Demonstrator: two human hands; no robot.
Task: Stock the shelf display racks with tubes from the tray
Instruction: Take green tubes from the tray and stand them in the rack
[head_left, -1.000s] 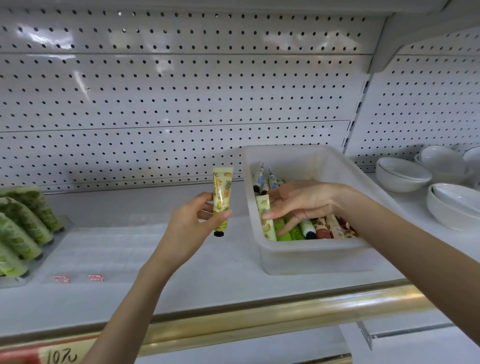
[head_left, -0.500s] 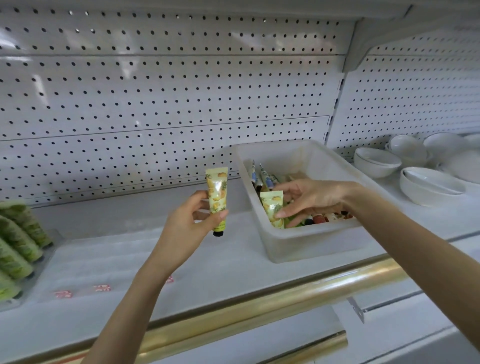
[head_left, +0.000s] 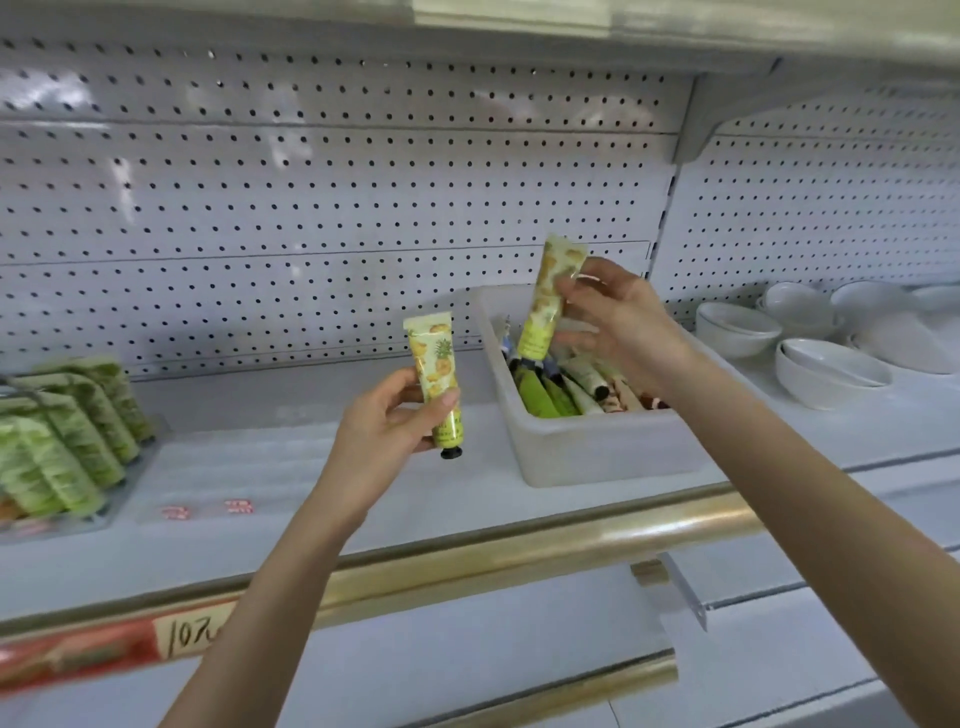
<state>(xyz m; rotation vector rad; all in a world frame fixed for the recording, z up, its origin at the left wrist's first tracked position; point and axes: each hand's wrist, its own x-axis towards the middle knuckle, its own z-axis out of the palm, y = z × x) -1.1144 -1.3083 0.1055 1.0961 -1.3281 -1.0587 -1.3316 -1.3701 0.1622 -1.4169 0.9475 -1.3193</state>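
My left hand (head_left: 387, 423) holds a yellow pineapple-print tube (head_left: 435, 376) upright, black cap down, above the shelf left of the tray. Over the tray, my right hand (head_left: 621, 325) grips a second yellow pineapple tube (head_left: 548, 301), tilted with its cap end pointing down. The translucent white tray (head_left: 597, 449) stands on the shelf and holds several mixed tubes (head_left: 569, 389), green, white and patterned. At the far left, a clear display rack (head_left: 111, 499) carries rows of green tubes (head_left: 67, 431). An empty clear rack (head_left: 234, 467) lies between that rack and the tray.
White bowls (head_left: 826, 364) are stacked on the shelf right of the tray. A gold rail (head_left: 519, 553) runs along the shelf's front edge, with a red price strip (head_left: 78, 657) at lower left. Perforated white panels form the back wall.
My right hand has lifted a pineapple tube out of the tray and raised it above the tray. My left hand keeps its tube in about the same place. The camera view has shifted.
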